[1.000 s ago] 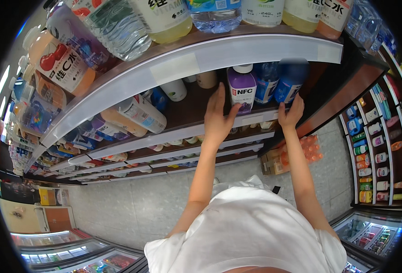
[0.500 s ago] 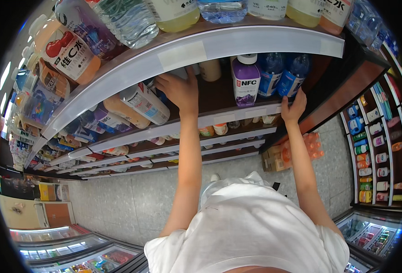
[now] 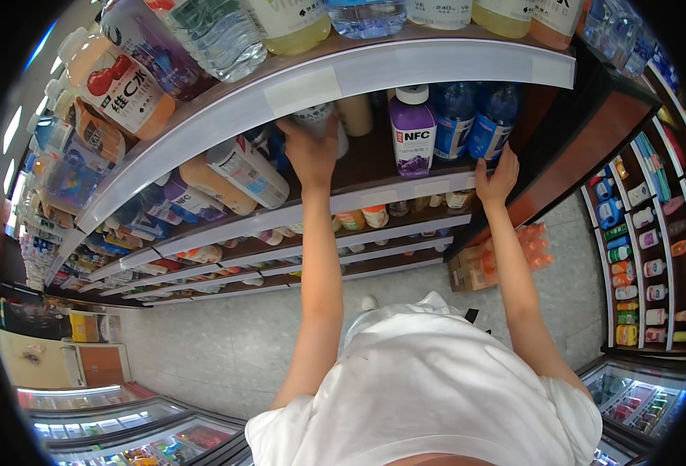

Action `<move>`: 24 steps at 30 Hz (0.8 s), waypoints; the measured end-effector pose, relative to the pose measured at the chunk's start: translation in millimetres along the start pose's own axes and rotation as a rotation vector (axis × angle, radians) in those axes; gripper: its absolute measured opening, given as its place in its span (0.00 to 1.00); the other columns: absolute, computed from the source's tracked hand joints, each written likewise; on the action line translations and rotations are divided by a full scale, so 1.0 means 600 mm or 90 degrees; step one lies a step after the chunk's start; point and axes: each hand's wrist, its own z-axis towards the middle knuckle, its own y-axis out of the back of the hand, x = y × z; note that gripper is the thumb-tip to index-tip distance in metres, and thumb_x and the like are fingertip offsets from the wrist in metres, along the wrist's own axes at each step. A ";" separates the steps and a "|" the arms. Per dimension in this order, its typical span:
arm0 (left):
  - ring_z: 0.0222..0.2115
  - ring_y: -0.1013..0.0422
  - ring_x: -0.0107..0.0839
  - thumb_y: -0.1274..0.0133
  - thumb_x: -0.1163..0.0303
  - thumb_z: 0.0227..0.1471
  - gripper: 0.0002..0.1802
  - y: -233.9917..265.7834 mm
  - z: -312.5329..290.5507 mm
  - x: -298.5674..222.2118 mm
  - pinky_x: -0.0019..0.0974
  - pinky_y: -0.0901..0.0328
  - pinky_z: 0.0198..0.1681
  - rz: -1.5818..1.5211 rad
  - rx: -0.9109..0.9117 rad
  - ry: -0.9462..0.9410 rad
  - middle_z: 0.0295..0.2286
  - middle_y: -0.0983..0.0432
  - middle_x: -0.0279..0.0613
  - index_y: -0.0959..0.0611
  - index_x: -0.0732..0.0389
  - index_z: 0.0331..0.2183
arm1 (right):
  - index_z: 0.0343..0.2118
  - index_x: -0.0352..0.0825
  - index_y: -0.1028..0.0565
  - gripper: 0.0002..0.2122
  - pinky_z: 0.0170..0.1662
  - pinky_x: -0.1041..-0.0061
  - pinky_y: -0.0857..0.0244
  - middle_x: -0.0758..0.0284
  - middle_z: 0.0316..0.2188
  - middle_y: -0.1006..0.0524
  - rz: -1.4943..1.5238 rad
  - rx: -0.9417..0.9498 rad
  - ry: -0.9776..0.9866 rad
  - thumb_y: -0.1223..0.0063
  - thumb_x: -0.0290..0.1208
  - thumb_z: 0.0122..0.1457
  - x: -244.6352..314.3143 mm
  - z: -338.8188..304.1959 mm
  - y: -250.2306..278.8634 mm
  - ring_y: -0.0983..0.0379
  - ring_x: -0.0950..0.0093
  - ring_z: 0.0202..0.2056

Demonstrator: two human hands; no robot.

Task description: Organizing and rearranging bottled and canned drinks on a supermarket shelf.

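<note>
While both arms reach up into a drinks shelf point(image 3: 405, 190), the counts on that shelf level read as follows: one purple bottle point(image 3: 413, 132) with a white cap, upright near the front edge; two blue bottles point(image 3: 473, 120) upright just to its right, side by side; one beige bottle point(image 3: 355, 115) set further back, left of the purple one; and one white bottle point(image 3: 317, 120) behind the left hand. Left of the reaching arm, several bottles lie tilted along the shelf, among them one clear bottle with a pale label point(image 3: 247, 171) and one orange bottle point(image 3: 212, 186); the exact number beyond these cannot be told.

On the shelf above, at least six bottles show at the top edge, including one orange-pink bottle with a red fruit picture point(image 3: 118, 85) and one clear water bottle point(image 3: 215, 31).

The left hand point(image 3: 310, 149) is raised deep into the shelf, fingers curled around the lower part of the white bottle; the grip appears closed on it, though the fingertips are hidden behind the bottle. The bottle stands towards the back, just left of the beige one.

The right hand point(image 3: 497, 180) rests at the shelf's front edge, fingers loosely spread and extended upward, fingertips touching the base of the right-hand blue bottle. It does not enclose the bottle.

Below, a cardboard carton with orange bottles point(image 3: 506, 260) sits on the floor.
</note>
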 end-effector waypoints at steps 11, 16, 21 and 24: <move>0.42 0.26 0.41 0.39 0.63 0.49 0.42 -0.028 -0.055 -0.044 0.36 0.32 0.45 -0.232 0.188 -0.033 0.41 0.25 0.60 0.43 0.73 0.57 | 0.54 0.25 0.35 0.30 0.46 0.60 0.39 0.52 0.41 0.27 0.004 0.001 0.004 0.44 0.36 0.48 0.015 0.006 0.001 0.31 0.54 0.42; 0.54 0.37 0.53 0.44 0.62 0.54 0.41 -0.003 -0.080 -0.030 0.44 0.40 0.54 -0.137 0.144 -0.080 0.52 0.37 0.64 0.43 0.75 0.58 | 0.54 0.25 0.35 0.30 0.46 0.60 0.39 0.52 0.41 0.27 0.006 0.008 -0.003 0.44 0.36 0.49 0.014 0.006 0.002 0.31 0.54 0.42; 0.54 0.41 0.50 0.41 0.66 0.51 0.34 0.109 -0.120 0.014 0.47 0.47 0.58 0.169 -0.175 -0.101 0.52 0.37 0.59 0.35 0.72 0.54 | 0.54 0.25 0.35 0.30 0.46 0.60 0.39 0.52 0.40 0.28 0.001 0.013 -0.003 0.44 0.36 0.49 0.012 0.005 0.004 0.32 0.54 0.42; 0.53 0.40 0.51 0.39 0.66 0.48 0.37 0.142 -0.110 0.028 0.48 0.45 0.57 0.209 -0.299 -0.012 0.51 0.37 0.59 0.37 0.70 0.55 | 0.54 0.25 0.35 0.30 0.46 0.60 0.40 0.52 0.41 0.28 -0.002 0.013 -0.008 0.45 0.37 0.50 0.008 0.004 0.004 0.32 0.54 0.42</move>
